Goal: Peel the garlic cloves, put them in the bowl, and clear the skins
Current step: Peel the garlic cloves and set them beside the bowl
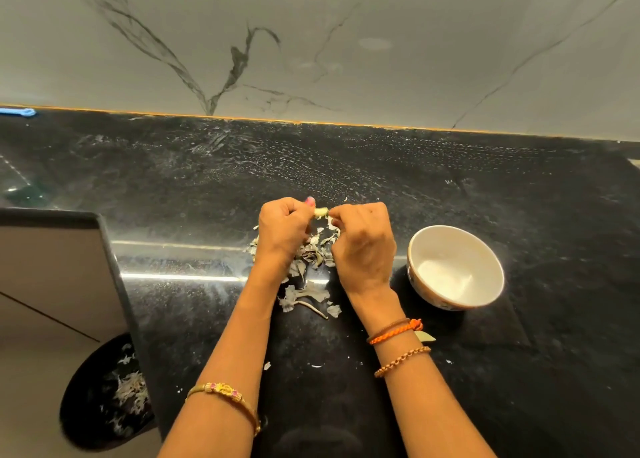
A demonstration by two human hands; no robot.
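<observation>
Sitting between the two hands above the black counter [381,187], a garlic clove [321,212] is being pinched from both sides: the left hand [282,231] is gripping one end with curled fingers, the right hand [363,246] the other. Dry skins [308,267] are lying under the hands. A white bowl [455,267] is standing just right of the right hand.

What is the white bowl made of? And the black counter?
The bowl looks like glazed ceramic: smooth, glossy white inside, with a thin coloured rim. The counter looks like polished stone, maybe granite: black with pale flecks, shiny enough to mirror the lights. Neither is certain from looks alone.
</observation>
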